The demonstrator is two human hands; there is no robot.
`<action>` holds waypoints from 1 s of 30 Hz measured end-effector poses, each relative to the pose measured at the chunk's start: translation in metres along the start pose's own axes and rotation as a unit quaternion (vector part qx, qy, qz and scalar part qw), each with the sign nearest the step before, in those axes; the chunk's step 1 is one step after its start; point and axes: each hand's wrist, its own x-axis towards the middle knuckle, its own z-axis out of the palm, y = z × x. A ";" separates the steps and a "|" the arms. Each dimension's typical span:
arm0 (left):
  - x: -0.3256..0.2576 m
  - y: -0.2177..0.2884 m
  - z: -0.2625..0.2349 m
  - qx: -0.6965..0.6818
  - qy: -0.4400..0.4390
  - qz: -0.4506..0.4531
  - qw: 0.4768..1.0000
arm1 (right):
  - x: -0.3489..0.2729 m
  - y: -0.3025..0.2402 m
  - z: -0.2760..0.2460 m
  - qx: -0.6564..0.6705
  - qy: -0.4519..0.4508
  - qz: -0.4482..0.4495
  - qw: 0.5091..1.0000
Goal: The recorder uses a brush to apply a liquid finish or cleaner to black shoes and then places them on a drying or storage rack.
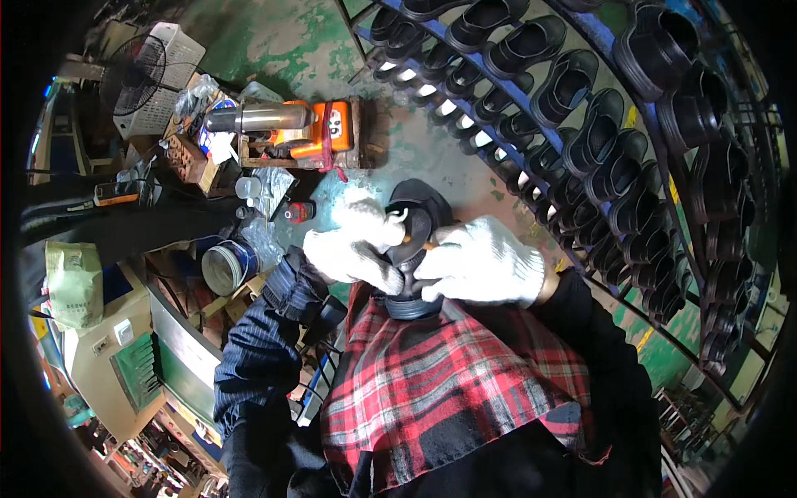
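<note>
A black shoe (419, 199) is held over my lap, its toe end pointing away from me and its ridged sole edge showing close to the cloth. My left hand (355, 245), in a white knitted glove, grips its left side with curled fingers. From the right, my gloved right hand (486, 261) closes on the shoe's other side near the opening. Small orange-brown spots show at the fingertips of both hands; whether these are skin or a small item, I cannot tell. Under the shoe, a red, black and white plaid cloth (448, 373) covers my lap.
On the right stands a blue-framed rack (602, 37) with rows of black shoes. An orange machine (332, 129) with a metal cylinder (241, 120) sits at the far left. Nearer are a white bucket (222, 270), a small red-and-black bottle (299, 212) and a workbench (187, 332).
</note>
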 end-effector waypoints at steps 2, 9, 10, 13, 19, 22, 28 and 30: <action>-0.003 -0.013 -0.016 0.118 -0.025 -0.040 0.992 | -0.001 0.022 -0.002 -0.014 -0.013 -0.119 0.993; 0.000 -0.021 -0.008 0.003 0.029 -0.042 0.999 | -0.006 0.015 0.004 0.080 0.026 -0.044 0.996; -0.014 -0.063 -0.030 0.252 0.128 0.087 0.955 | 0.002 0.007 0.005 0.062 -0.006 -0.037 0.997; -0.008 -0.055 -0.042 0.396 0.135 0.157 0.895 | 0.000 0.010 0.011 0.006 0.021 -0.068 0.997; 0.007 -0.006 0.005 -0.099 0.073 0.074 0.990 | -0.007 0.010 0.009 -0.041 0.041 -0.095 0.994; -0.012 -0.011 -0.001 -0.176 0.132 -0.068 0.973 | 0.001 0.001 0.018 -0.046 0.062 -0.052 0.996; -0.009 -0.020 -0.005 0.010 0.058 0.088 0.994 | -0.008 0.015 0.017 -0.078 0.040 -0.107 0.990; -0.008 -0.021 0.002 -0.140 0.073 0.025 0.987 | -0.009 0.013 0.026 -0.069 0.085 -0.104 0.989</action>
